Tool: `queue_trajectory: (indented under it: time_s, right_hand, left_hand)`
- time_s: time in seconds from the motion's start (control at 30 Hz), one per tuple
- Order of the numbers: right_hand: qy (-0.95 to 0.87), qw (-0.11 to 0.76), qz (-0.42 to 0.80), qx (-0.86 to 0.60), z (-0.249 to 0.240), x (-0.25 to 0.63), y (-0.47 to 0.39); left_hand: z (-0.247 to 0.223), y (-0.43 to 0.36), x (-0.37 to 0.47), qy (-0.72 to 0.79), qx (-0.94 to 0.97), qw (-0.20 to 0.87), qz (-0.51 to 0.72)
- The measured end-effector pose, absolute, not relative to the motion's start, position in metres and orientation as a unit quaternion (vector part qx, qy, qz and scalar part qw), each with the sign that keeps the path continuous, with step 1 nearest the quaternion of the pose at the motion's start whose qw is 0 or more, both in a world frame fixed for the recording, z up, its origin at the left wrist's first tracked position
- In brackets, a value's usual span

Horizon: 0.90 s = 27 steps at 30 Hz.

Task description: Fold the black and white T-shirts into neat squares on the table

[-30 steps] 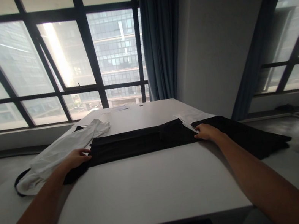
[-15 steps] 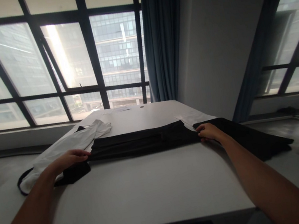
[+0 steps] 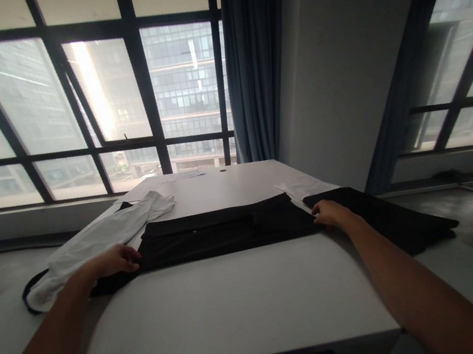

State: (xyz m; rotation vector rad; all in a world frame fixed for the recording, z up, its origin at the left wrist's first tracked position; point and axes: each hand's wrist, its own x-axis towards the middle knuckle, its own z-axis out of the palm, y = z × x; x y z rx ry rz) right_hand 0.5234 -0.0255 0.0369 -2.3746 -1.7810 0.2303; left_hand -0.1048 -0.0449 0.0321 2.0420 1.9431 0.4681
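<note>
A folded black garment (image 3: 223, 232) lies crosswise on the white table in front of me, long and flat with slightly uneven ends. At its left end, my left hand (image 3: 116, 260) has its fingers curled and closed on the near corner. My right hand (image 3: 333, 212) pinches the opposite end near the corner, its fingertips partly hidden. Beside and behind my left hand lies a white garment (image 3: 103, 226) with a dark band at its end. Black cloth (image 3: 115, 282) shows under my left hand.
The white table (image 3: 233, 312) runs away from me toward the windows. Another black garment (image 3: 385, 216) lies along its right side, beside a white cloth (image 3: 297, 188). Papers (image 3: 184, 175) lie at the far end. A blue curtain (image 3: 255, 64) hangs behind.
The black garment's near edge has come down toward me, and its visible surface is broader and flatter. My left hand has shifted slightly left and down; my right hand has barely moved.
</note>
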Motion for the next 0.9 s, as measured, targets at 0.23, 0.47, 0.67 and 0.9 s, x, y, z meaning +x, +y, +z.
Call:
queue_trajectory:
  time_s: [0.23, 0.47, 0.67, 0.9]
  right_hand:
    - [-0.770, 0.145, 0.021, -0.621, 0.041, 0.462, -0.036]
    - [-0.838, 0.102, 0.066, -0.532, 0.015, 0.453, -0.021]
    - [-0.828, 0.134, 0.021, -0.544, 0.020, 0.458, -0.019]
    - [-0.817, 0.178, -0.003, -0.549, 0.022, 0.464, -0.013]
  left_hand:
    - [0.004, -0.030, -0.050, 0.582, 0.797, -0.004, 0.160]
    - [-0.018, -0.020, -0.049, 0.625, 0.778, 0.041, 0.053]
    - [-0.006, -0.012, -0.054, 0.666, 0.733, -0.082, 0.113]
    - [-0.005, 0.000, -0.056, 0.706, 0.693, -0.099, 0.106]
